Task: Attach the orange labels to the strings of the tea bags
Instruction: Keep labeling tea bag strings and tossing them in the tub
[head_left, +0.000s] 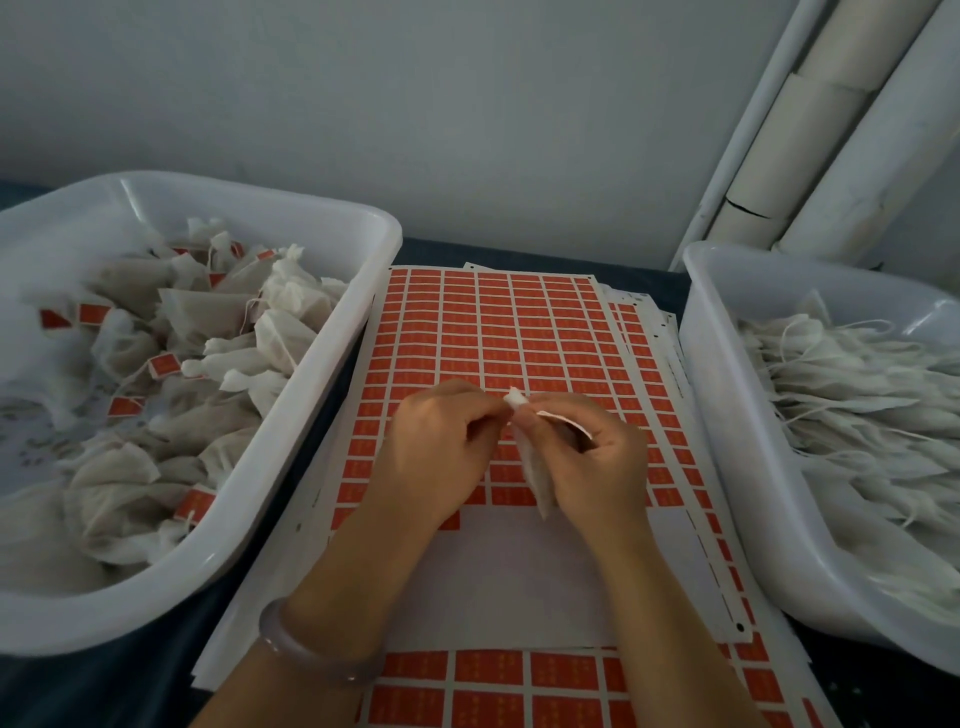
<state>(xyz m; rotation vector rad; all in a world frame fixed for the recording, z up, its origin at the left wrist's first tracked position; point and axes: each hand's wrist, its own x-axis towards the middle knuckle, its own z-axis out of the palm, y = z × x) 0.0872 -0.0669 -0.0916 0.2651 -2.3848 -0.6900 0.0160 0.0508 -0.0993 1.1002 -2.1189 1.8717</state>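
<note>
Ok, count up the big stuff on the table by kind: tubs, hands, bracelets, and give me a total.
White tubs: 2, the left tub and the right tub
Hands: 2, the left hand and the right hand
Bracelet: 1
Total: 5

Both forearms are bare to the lower edge of the view, with no sleeves showing. The left hand (436, 447) has a smooth, rounded bangle (311, 649) of pale, translucent lilac-grey on its wrist, glossy with small highlights. The right hand (597, 462) and its wrist wear nothing; no rings show on the fingers
</note>
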